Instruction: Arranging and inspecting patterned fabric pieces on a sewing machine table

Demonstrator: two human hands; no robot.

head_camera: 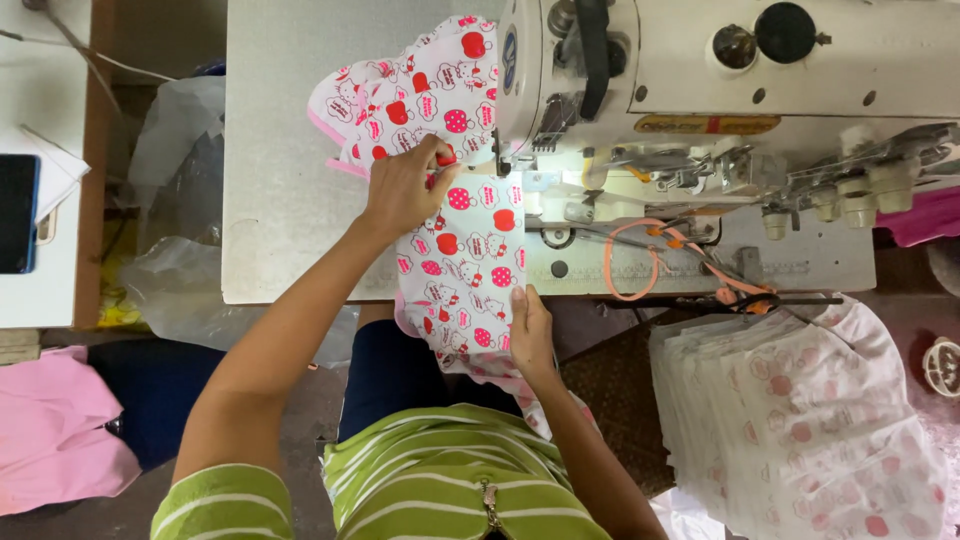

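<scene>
A white fabric piece [462,255] printed with red apples and cartoon cats lies across the sewing table [280,150], running under the needle area of a white sewing machine [700,70]. My left hand [405,185] presses the fabric left of the needle, fingers bent on a pink-edged fold. My right hand [528,325] pinches the fabric's near edge at the table's front, where it hangs toward my lap. More of the same fabric is bunched behind the machine head.
A stack of matching cut fabric pieces [800,410] sits at my right. Orange-handled scissors [680,265] lie on the machine bed. Pink cloth [55,430] and plastic bags [180,190] are at my left, with a dark phone [18,212] on a side table.
</scene>
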